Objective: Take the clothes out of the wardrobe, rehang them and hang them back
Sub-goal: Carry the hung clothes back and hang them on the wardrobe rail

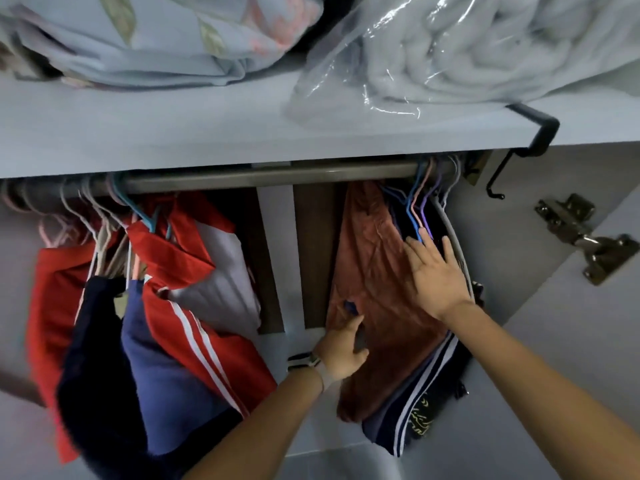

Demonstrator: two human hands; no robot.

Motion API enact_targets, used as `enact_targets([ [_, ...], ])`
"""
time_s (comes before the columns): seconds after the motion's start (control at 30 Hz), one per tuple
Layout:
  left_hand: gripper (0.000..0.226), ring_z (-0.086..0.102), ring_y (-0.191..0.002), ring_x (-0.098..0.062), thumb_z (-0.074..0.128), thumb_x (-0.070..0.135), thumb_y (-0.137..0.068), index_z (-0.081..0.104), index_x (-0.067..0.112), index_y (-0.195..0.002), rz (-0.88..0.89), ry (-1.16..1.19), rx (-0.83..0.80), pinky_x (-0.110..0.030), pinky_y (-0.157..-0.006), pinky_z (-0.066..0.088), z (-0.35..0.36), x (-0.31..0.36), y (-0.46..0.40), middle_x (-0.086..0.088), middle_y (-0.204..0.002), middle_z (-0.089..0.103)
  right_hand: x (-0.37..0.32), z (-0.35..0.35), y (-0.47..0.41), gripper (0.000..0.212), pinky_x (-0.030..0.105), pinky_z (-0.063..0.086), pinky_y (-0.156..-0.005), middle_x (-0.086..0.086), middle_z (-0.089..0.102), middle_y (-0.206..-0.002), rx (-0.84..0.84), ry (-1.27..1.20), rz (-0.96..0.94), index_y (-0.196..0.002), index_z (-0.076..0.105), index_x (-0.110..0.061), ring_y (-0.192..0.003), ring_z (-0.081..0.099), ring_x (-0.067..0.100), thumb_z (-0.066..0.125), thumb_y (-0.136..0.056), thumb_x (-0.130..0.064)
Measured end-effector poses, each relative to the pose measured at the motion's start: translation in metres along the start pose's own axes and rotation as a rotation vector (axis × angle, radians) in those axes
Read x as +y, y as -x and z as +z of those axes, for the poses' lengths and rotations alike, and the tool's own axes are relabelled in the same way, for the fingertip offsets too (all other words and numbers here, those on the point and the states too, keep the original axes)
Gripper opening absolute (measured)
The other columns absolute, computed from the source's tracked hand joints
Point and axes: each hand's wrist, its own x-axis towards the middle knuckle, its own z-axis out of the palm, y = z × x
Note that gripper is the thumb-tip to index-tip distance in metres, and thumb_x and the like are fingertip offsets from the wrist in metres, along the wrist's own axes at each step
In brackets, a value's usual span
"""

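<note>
Two clusters of clothes hang on the metal rail (263,174) inside the wardrobe, pushed apart to leave a bare stretch of rail between them. At the right end a rust-coloured garment (377,289) hangs in front of darker pieces, among them a navy garment with white stripes (419,400), on blue, pink and purple hangers (420,199). The right hand (438,275) lies flat on the rust-coloured garment with fingers straight and spread, fingertips reaching the hanger necks, gripping nothing. The left hand (343,355), with a watch (308,362) on its wrist, touches the lower left edge of the same garment; its fingers are curled there, but whether they pinch the cloth cannot be told. At the left end hang a red jacket with white stripes (187,271) and a dark blue garment (100,358). Above, the white shelf (138,133) carries folded bedding (145,32) and a white blanket in a clear plastic bag (460,53). A black hook (533,133) clips over the shelf's right edge, near a metal door hinge (585,237)
</note>
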Motion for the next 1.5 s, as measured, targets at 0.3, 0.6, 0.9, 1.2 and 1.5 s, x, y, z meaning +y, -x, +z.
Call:
enact_targets([
  [0.3,0.063,0.038,-0.134,-0.020,0.051,0.024,-0.093,0.022,0.019,-0.149,0.193,-0.181,-0.154,-0.025,-0.107,0.032,0.014,-0.014,0.059,-0.004,-0.150,0.035,-0.046,0.012,0.159,0.064,0.041,0.001,-0.119,0.004,0.005,-0.161,-0.114,-0.335,0.271,-0.147,0.031,-0.018,-0.149,-0.001,0.025,0.054,-0.087,-0.015],
  [0.6,0.055,0.047,-0.125,-0.029,0.051,0.021,-0.091,0.035,0.010,-0.142,0.527,-0.407,-0.641,-0.035,-0.103,0.039,0.204,0.085,0.150,-0.015,-0.139,0.047,-0.070,0.033,0.416,0.061,0.032,0.031,-0.111,0.003,0.031,-0.149,-0.285,-0.639,0.886,-0.146,0.033,-0.017,-0.140,0.026,0.022,0.051,-0.087,-0.017],
  [0.9,0.056,0.047,-0.125,-0.028,0.047,0.022,-0.091,0.031,0.014,-0.143,0.833,-0.625,-0.958,-0.031,-0.102,0.039,0.356,0.172,0.260,-0.013,-0.137,0.049,-0.096,0.040,0.670,0.064,0.035,0.042,-0.101,0.001,0.036,-0.147,-0.140,-0.717,1.581,-0.149,0.022,-0.024,-0.132,0.038,0.023,0.047,-0.091,-0.015],
  [1.2,0.055,0.045,-0.127,-0.027,0.046,0.021,-0.091,0.031,0.013,-0.143,1.113,-0.820,-1.176,-0.030,-0.102,0.038,0.520,0.267,0.389,-0.013,-0.139,0.046,-0.125,0.042,0.907,0.069,0.028,0.033,-0.108,0.006,0.042,-0.143,-0.208,-0.749,1.975,-0.143,0.036,-0.016,-0.132,0.040,0.024,0.042,-0.076,-0.027],
  [1.5,0.061,0.044,-0.128,-0.023,0.049,0.024,-0.089,0.025,0.024,-0.146,1.250,-0.812,-1.156,-0.032,-0.102,0.040,0.643,0.370,0.430,-0.005,-0.145,0.037,-0.072,0.054,1.023,0.048,0.029,0.036,-0.102,0.008,0.052,-0.134,-0.071,-0.692,2.205,-0.133,0.045,-0.016,-0.124,0.047,0.023,0.054,-0.087,-0.021],
])
